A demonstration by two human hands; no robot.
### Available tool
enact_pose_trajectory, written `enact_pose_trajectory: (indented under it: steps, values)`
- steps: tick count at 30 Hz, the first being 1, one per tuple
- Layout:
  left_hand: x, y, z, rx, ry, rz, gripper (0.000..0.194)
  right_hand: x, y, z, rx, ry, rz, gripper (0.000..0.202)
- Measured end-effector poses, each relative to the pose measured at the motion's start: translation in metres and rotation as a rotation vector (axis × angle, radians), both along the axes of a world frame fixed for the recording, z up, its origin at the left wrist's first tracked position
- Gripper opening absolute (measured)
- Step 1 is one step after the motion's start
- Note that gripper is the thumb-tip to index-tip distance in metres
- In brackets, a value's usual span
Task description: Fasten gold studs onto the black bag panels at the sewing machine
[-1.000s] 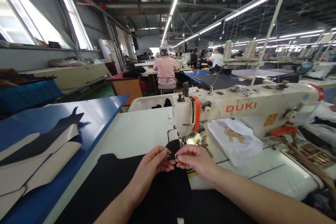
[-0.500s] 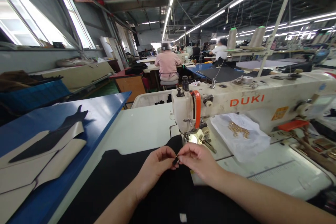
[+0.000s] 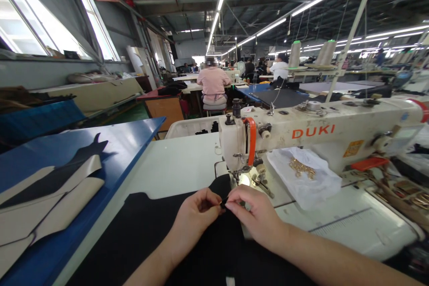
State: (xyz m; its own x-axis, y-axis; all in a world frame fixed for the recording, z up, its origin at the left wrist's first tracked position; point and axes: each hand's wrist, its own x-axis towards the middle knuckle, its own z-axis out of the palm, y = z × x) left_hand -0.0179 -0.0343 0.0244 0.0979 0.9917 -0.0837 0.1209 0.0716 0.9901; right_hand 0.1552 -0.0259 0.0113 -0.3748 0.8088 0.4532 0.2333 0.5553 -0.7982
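Just in front of the sewing machine's needle area, my left hand (image 3: 197, 210) and my right hand (image 3: 251, 210) meet fingertip to fingertip. Both pinch a small black strip (image 3: 224, 202). A gold-coloured glint shows by the left fingertips, but its shape is too small to make out. Under my hands and forearms spreads a large piece of black fabric (image 3: 134, 237), which reaches up beside the presser foot. The white sewing machine (image 3: 278, 138) stands behind my hands. Right of it lies a white plastic bag (image 3: 311, 192) with gold-coloured metal rings (image 3: 301, 168) on it.
A blue table (image 3: 134, 138) at the left carries black and beige cut pieces (image 3: 67, 201). Behind the machine table stands a white bin (image 3: 177, 129) with black items. Thread cones (image 3: 325, 53) rise at the right. A person in pink (image 3: 213, 82) sits further ahead.
My fingertips have shifted slightly on the black strip, and more of it shows between my hands. The view has moved a little, so the surroundings sit slightly further left.
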Motion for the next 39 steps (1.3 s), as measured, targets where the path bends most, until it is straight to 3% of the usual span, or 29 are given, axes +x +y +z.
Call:
enact_pose_trajectory:
  steps: [6, 11, 16, 21, 32, 36, 39]
  values:
    - [-0.0003, -0.0014, 0.0007, -0.033, -0.114, -0.065, 0.013, -0.0019, -0.0008, -0.0005, -0.112, 0.053, -0.064, 0.009]
    - [-0.0007, 0.0015, 0.0001, -0.095, -0.163, -0.038, 0.017, -0.0053, -0.0002, -0.005, -0.178, 0.134, -0.133, 0.009]
    - [-0.0025, 0.0041, -0.0022, -0.159, -0.269, -0.049, 0.04, -0.0061, -0.0006, -0.0065, -0.128, 0.147, -0.154, 0.01]
    - [-0.002, 0.0054, -0.0057, -0.152, -0.211, -0.085, 0.033, -0.0057, -0.0019, -0.0038, -0.085, 0.12, -0.153, 0.01]
    - [0.0038, -0.0035, 0.0009, -0.009, 0.0, 0.067, 0.018, -0.0036, -0.0028, -0.0046, -0.046, 0.049, -0.121, 0.009]
    - [0.003, -0.0043, 0.0009, 0.004, 0.057, 0.073, 0.019, -0.0041, -0.0016, -0.0061, -0.121, 0.11, -0.098, 0.003]
    - [0.0017, -0.0045, -0.0001, 0.004, 0.071, 0.051, 0.02, -0.0039, -0.0001, -0.0085, -0.204, 0.176, -0.086, 0.011]
